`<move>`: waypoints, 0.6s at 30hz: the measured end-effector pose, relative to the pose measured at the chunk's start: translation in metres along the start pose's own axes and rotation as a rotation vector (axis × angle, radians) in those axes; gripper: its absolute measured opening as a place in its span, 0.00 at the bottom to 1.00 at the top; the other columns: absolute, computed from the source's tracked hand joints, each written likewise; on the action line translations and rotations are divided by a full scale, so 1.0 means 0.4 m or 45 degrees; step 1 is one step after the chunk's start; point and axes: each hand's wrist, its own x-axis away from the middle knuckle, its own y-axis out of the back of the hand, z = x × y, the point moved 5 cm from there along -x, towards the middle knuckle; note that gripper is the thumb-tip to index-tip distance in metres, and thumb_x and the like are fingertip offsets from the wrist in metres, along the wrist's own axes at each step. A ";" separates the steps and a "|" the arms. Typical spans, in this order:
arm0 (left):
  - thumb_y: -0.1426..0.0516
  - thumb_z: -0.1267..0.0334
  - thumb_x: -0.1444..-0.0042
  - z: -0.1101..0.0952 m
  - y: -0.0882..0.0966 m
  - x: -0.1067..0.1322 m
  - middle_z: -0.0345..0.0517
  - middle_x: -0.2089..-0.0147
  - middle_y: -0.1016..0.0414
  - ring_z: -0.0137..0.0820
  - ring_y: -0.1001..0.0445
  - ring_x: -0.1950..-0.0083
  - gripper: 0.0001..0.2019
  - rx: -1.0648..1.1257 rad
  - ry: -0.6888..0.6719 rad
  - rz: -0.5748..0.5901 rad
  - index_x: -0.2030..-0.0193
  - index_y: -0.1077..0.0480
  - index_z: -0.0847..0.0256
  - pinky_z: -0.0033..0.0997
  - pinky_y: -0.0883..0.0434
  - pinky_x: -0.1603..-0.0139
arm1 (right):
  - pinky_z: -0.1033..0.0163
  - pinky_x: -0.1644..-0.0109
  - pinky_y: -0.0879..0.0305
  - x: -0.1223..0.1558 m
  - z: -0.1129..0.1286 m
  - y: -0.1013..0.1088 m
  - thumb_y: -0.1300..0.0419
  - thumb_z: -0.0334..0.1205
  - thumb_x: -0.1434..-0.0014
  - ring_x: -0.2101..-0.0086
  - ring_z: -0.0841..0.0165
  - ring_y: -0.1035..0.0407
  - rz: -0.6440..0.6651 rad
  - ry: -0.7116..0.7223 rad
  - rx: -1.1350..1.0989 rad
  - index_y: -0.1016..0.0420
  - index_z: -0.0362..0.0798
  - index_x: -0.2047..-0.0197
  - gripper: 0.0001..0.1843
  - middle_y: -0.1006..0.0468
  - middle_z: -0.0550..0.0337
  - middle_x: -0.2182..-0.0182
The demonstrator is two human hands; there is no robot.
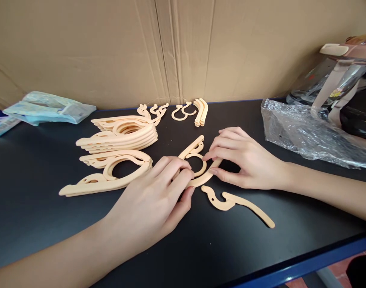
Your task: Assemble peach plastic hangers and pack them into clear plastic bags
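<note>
A cream plastic folding hanger (197, 181) lies between my hands, its round hook in the middle and one arm pointing away from me. My left hand (162, 188) grips its near left side, with the fingers covering part of it. At its right end, my right hand (243, 158) pinches the curved arm between thumb and fingers. Just in front of my right hand rest two loose parts: a curved hook-like piece (220, 203) and a long slim arm (251, 208), touching or overlapping. Left of my left hand sit folded hangers (111, 185), beside a taller stack of them (120, 140).
Loose hooks (179, 116), slim arms (201, 112) and small curved parts (154, 111) lie along the back of the black table (171, 256). A blue tissue pack (51, 108) is far left. Clear plastic wrap (315, 136) and a strapped bottle (341, 76) stand right. Cardboard (96, 52) walls the back.
</note>
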 end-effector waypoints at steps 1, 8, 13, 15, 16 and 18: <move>0.48 0.72 0.35 -0.001 0.002 -0.001 0.54 0.53 0.25 0.39 0.28 0.52 0.07 -0.013 -0.015 -0.012 0.56 0.28 0.68 0.38 0.29 0.55 | 0.50 0.44 0.42 0.001 0.002 0.000 0.43 0.41 0.34 0.60 0.61 0.32 -0.001 0.013 0.013 0.22 0.43 0.54 0.13 0.22 0.55 0.66; 0.47 0.71 0.34 -0.020 0.007 -0.003 0.49 0.55 0.23 0.40 0.27 0.51 0.09 0.005 -0.170 -0.015 0.52 0.27 0.66 0.40 0.32 0.56 | 0.54 0.50 0.41 0.004 0.008 -0.018 0.48 0.46 0.30 0.67 0.65 0.34 0.071 0.051 0.011 0.26 0.36 0.43 0.24 0.23 0.56 0.69; 0.47 0.69 0.34 -0.016 0.001 -0.005 0.44 0.59 0.22 0.39 0.27 0.55 0.09 -0.053 -0.119 0.010 0.56 0.26 0.64 0.40 0.37 0.58 | 0.57 0.51 0.40 0.006 0.034 0.019 0.48 0.45 0.30 0.67 0.67 0.35 -0.080 0.119 0.079 0.23 0.40 0.54 0.18 0.25 0.58 0.70; 0.48 0.68 0.34 -0.014 0.003 -0.006 0.44 0.60 0.21 0.40 0.27 0.55 0.10 -0.112 -0.100 -0.008 0.58 0.25 0.64 0.40 0.39 0.58 | 0.57 0.55 0.40 0.012 0.073 0.035 0.49 0.46 0.29 0.70 0.67 0.38 -0.109 0.280 0.190 0.24 0.45 0.65 0.19 0.28 0.60 0.74; 0.49 0.67 0.33 -0.015 0.004 -0.007 0.44 0.60 0.21 0.41 0.27 0.55 0.11 -0.147 -0.096 -0.015 0.60 0.25 0.64 0.41 0.39 0.58 | 0.58 0.57 0.40 0.016 0.095 0.038 0.49 0.47 0.29 0.71 0.67 0.40 -0.097 0.366 0.229 0.25 0.47 0.70 0.21 0.30 0.61 0.76; 0.50 0.67 0.33 -0.019 0.009 -0.007 0.44 0.62 0.20 0.42 0.26 0.57 0.13 -0.228 -0.098 -0.041 0.62 0.24 0.64 0.41 0.41 0.59 | 0.59 0.61 0.41 0.024 0.132 0.038 0.49 0.49 0.30 0.72 0.67 0.42 -0.026 0.469 0.257 0.27 0.48 0.73 0.23 0.33 0.62 0.78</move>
